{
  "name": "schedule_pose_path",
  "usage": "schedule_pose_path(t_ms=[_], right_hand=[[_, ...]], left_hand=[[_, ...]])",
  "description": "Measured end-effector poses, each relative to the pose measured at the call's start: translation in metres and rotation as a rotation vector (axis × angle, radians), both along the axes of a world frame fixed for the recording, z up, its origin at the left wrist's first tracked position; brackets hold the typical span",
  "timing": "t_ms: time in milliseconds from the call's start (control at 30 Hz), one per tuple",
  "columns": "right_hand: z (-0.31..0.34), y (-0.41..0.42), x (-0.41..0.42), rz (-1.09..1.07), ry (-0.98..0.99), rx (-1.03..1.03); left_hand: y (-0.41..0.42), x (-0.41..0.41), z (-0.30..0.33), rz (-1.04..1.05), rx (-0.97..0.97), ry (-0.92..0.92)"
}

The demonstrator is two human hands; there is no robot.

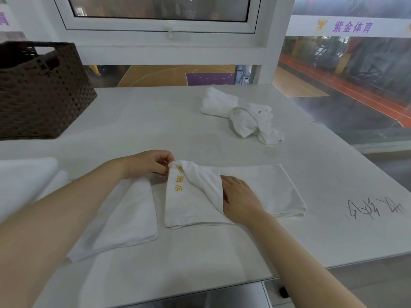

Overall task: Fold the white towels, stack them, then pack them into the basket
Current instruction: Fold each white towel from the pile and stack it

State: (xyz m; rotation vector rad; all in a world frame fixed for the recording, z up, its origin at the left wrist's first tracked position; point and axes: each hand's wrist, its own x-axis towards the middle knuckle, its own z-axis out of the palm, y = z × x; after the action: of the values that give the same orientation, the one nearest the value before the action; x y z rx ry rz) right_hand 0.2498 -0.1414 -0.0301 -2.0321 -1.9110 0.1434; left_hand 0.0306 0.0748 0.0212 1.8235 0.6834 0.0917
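The white table [138,130] runs out of view at the near and left edges, and the dark woven basket [42,92] at its far left is cropped too, its inside hidden. A folded towel [124,218] lies under the left forearm, crumpled towels [244,116] sit far right, and a pale blurred cloth at the left edge is hard to identify. On the centre towel [262,192], the left hand [149,163] pinches a raised corner while the right hand [240,196] presses flat, fingertips hidden beneath the fold.

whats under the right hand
The right hand presses flat on the half-folded towel, beside the flap the left hand pinches. The table beneath is covered.
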Motion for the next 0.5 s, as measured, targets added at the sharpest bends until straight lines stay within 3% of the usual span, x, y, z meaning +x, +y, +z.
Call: schedule_pose_path(t_ms=[100,167,333,500], right_hand=[[0.0024,-0.002,-0.0005,0.002,0.001,-0.015],[0.0039,-0.0023,-0.0012,-0.003,-0.003,-0.017],[0.0057,-0.003,-0.0017,-0.001,0.005,-0.024],[0.004,-0.0031,-0.0005,0.006,0.009,0.015]], left_hand=[[-0.0043,0.0021,0.0074,0.017,-0.198,-0.08],[-0.0044,0.0017,0.0106,0.019,-0.191,-0.098],[-0.0058,0.003,0.0118,0.052,-0.019,-0.111],[-0.0077,0.002,0.007,0.133,0.275,-0.047]])
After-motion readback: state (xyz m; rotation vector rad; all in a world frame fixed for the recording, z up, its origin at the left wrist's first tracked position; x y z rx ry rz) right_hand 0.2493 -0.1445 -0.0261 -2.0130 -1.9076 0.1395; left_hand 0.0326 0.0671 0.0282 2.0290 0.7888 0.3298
